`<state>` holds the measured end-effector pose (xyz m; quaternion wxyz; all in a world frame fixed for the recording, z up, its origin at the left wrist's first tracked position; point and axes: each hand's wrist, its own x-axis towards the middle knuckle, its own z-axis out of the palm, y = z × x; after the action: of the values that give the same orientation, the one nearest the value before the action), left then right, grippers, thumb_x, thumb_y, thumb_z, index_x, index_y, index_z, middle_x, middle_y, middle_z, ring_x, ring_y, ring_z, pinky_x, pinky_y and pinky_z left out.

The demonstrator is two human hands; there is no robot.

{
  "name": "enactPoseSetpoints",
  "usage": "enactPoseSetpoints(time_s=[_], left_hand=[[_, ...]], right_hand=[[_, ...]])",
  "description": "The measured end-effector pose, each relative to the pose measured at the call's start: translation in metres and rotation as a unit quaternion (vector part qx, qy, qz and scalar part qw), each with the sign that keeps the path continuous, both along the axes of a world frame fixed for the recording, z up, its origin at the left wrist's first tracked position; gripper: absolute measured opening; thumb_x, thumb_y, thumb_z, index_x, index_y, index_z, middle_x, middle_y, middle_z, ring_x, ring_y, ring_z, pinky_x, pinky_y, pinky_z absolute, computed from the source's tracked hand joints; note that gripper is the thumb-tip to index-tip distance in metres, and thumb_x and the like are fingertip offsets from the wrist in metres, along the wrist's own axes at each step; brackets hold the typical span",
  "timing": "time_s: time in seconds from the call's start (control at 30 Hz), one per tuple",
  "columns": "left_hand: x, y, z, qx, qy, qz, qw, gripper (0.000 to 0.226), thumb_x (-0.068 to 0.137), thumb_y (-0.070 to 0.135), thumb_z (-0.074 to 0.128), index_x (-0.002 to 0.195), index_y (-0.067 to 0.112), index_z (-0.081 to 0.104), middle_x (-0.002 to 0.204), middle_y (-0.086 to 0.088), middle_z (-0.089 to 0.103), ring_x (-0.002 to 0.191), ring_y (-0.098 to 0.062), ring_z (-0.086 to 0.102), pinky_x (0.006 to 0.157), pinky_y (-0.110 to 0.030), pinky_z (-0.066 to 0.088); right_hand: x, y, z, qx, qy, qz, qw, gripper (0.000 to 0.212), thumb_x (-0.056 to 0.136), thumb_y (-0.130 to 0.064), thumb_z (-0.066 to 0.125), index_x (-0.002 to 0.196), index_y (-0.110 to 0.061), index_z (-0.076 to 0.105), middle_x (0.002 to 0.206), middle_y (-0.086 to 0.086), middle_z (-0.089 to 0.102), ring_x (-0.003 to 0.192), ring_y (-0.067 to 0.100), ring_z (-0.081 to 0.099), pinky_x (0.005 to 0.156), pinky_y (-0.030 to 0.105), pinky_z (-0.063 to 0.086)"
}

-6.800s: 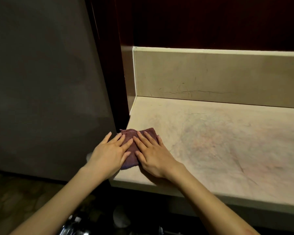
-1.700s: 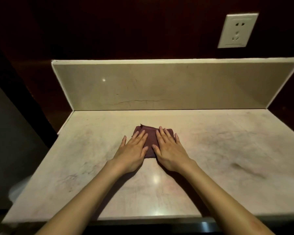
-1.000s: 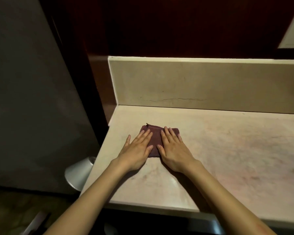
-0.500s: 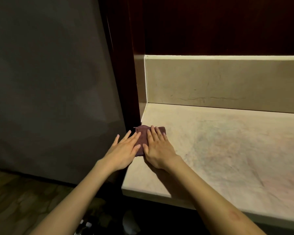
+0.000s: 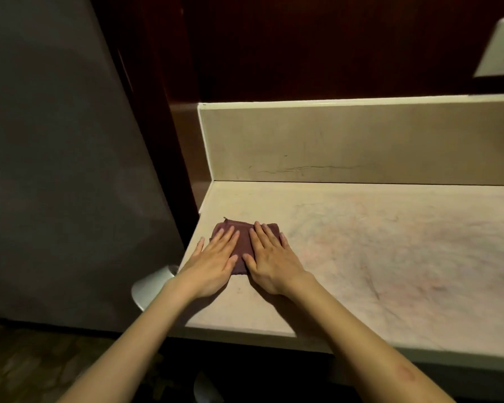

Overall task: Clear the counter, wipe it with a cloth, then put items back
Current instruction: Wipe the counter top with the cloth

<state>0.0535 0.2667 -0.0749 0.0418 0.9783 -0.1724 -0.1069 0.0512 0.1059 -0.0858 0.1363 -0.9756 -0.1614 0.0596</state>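
1. The table [image 5: 376, 257] stretches out to the right of both hands.
2. Left hand [image 5: 213, 266] and right hand [image 5: 272, 264] lie flat, fingers straight, pressing the cloth.
3. The folded cloth [image 5: 242, 242] lies under the fingertips, long axis left-right.

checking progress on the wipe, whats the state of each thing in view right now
cloth: folded, flat on the counter near its left end
left hand: fingers straight, pressing the cloth
right hand: fingers straight, pressing the cloth
counter: bare except for the cloth, faintly stained
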Motion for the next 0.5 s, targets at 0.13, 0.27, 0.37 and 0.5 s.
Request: enactPoseSetpoints(time_s=[0.13, 0.27, 0.37, 0.5], left_hand=[[-0.003, -0.048, -0.002, -0.002, 0.002, -0.014, 1.0, 0.054, 0.104, 0.034, 0.015, 0.152, 0.022, -0.008, 0.159, 0.006, -0.016, 0.145, -0.009, -0.016, 0.117, -0.04, -0.01], [-0.008, -0.095, -0.002, -0.013, -0.001, -0.036, 0.999, 0.055, 0.104, 0.035, 0.015, 0.152, 0.023, -0.007, 0.159, 0.005, -0.015, 0.145, -0.009, -0.016, 0.117, -0.041, -0.01], [-0.014, -0.133, -0.003, -0.023, -0.004, -0.055, 0.998, 0.055, 0.104, 0.035, 0.015, 0.152, 0.023, -0.007, 0.159, 0.005, -0.015, 0.145, -0.009, -0.016, 0.116, -0.04, -0.011], [-0.021, -0.185, -0.003, -0.036, -0.01, -0.095, 0.995, 0.055, 0.104, 0.035, 0.016, 0.152, 0.023, -0.006, 0.159, 0.005, -0.014, 0.146, -0.01, -0.016, 0.116, -0.04, -0.013]], right_hand=[[-0.009, -0.049, -0.002, -0.006, 0.001, -0.016, 1.0, 0.063, 0.102, -0.042, 0.019, 0.154, -0.012, -0.002, 0.161, 0.004, -0.01, 0.148, 0.016, -0.011, 0.118, 0.039, -0.008], [-0.019, -0.095, -0.001, -0.01, -0.001, -0.042, 0.999, 0.063, 0.103, -0.042, 0.02, 0.154, -0.013, -0.001, 0.161, 0.002, -0.009, 0.148, 0.014, -0.01, 0.118, 0.039, -0.008], [-0.03, -0.131, -0.001, -0.02, -0.003, -0.067, 0.998, 0.062, 0.103, -0.042, 0.02, 0.154, -0.014, -0.001, 0.161, 0.002, -0.009, 0.148, 0.014, -0.01, 0.118, 0.038, -0.007], [-0.046, -0.183, 0.001, -0.038, 0.007, -0.109, 0.993, 0.062, 0.103, -0.043, 0.018, 0.153, -0.015, -0.004, 0.161, 0.0, -0.011, 0.148, 0.012, -0.01, 0.118, 0.037, -0.008]])
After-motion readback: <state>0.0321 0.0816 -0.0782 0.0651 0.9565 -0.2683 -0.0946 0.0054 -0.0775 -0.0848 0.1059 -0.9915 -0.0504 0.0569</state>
